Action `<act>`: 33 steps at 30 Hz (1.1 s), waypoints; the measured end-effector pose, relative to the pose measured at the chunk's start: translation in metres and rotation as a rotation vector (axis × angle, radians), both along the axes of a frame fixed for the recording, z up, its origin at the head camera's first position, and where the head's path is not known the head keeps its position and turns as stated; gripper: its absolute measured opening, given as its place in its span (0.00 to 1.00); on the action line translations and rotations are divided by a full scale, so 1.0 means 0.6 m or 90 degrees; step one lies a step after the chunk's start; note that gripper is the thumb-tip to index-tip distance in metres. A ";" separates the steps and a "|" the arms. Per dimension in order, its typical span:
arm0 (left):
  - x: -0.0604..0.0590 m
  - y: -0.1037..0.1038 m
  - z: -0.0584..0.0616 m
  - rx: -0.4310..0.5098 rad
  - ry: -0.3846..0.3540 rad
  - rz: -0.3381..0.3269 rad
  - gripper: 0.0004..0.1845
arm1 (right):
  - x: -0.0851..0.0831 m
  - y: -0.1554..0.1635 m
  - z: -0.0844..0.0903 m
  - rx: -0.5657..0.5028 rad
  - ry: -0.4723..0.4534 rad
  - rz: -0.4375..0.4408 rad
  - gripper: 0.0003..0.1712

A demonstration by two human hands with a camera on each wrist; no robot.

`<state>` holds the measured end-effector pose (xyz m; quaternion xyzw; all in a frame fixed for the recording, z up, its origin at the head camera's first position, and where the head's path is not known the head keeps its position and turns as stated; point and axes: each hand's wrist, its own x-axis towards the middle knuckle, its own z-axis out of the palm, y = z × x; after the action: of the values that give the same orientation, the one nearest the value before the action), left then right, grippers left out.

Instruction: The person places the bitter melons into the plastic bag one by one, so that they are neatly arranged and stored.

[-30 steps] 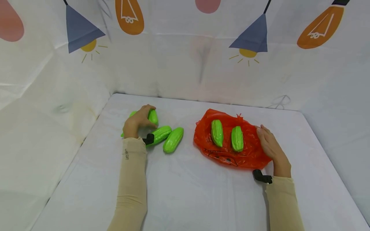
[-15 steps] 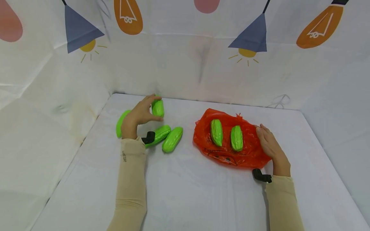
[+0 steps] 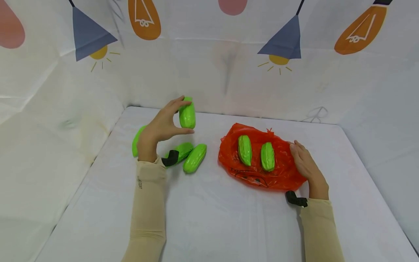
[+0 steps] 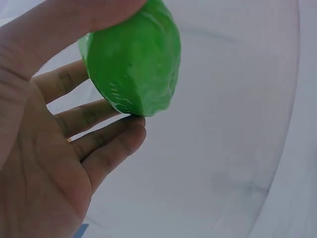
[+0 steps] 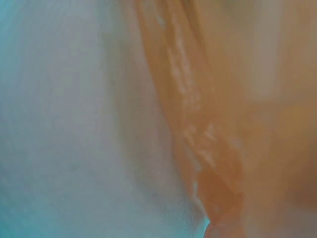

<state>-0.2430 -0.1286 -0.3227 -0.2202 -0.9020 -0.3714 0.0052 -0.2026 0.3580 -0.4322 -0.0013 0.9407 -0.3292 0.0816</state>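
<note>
- Left wrist view: the fingers (image 4: 106, 141) and thumb of the left hand (image 3: 161, 127) pinch a green toy gourd (image 3: 187, 113) by its sides, holding it upright above the table (image 3: 212, 211), left of the red bag (image 3: 258, 174).
- Right hand (image 3: 306, 165) lies flat, fingers straight, on the right edge of the red bag, apparently pinning the thin plastic in place.
- Two gourds (image 3: 244, 150) lie side by side on top of the bag.
- Three more gourds (image 3: 195, 158) lie on the table left of the bag, below the raised one.
- Right wrist view shows only blurred orange plastic.
</note>
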 end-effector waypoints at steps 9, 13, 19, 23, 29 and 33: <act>0.009 0.037 0.012 0.040 0.093 -0.022 0.47 | 0.002 0.000 0.000 -0.006 0.012 0.003 0.40; 0.009 0.053 0.010 0.054 0.118 -0.041 0.47 | 0.002 0.000 0.000 -0.006 0.026 0.011 0.39; 0.009 0.082 0.005 0.057 0.133 -0.072 0.47 | 0.001 0.001 0.000 -0.004 0.036 0.016 0.39; 0.010 0.100 0.004 0.057 0.158 -0.097 0.47 | 0.000 0.001 -0.001 -0.003 0.034 0.015 0.40; 0.010 0.118 0.004 0.047 0.164 -0.112 0.47 | -0.002 0.002 -0.004 -0.001 0.037 0.013 0.39; 0.010 0.127 0.002 0.044 0.153 -0.116 0.48 | -0.002 0.002 -0.004 0.001 0.030 0.009 0.40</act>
<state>-0.2367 -0.0523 -0.3217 -0.3435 -0.8579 -0.3721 0.0873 -0.2040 0.3592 -0.4344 -0.0156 0.9428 -0.3274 0.0615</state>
